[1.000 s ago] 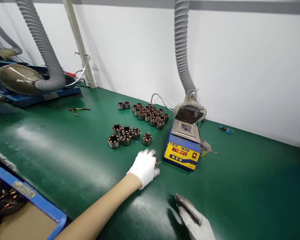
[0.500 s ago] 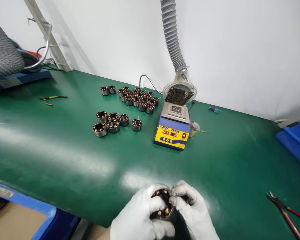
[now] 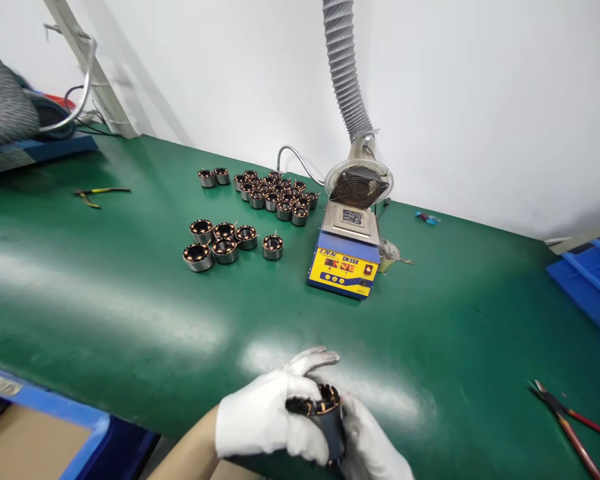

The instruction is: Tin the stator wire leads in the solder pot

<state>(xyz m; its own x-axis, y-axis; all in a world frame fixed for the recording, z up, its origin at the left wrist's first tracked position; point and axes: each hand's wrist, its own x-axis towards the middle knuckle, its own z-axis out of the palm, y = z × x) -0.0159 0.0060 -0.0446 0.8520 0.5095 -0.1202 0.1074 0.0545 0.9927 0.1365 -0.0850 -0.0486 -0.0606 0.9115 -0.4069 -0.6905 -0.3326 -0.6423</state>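
Observation:
My left hand, in a white glove, grips a motor stator, a dark ring with copper windings, near the bench's front edge. Its thumb lies along the near side, a finger reaches into the ring's opening, and other fingers stretch out beyond it. My right hand, gloved too, closes against the stator's right side; its fingertips are partly hidden behind the ring. Farther off, several stators stand in a loose group, with one single stator just right of them.
A blue and yellow solder pot with a lit display stands under an exhaust hose. A larger cluster of stators is at the back. Red-handled cutters lie right, yellow-handled pliers left. Blue bins flank the bench.
The stator has turned in my hands, showing more of its outer side. My left fingers have stretched out past it, and my right hand has moved lower along its side.

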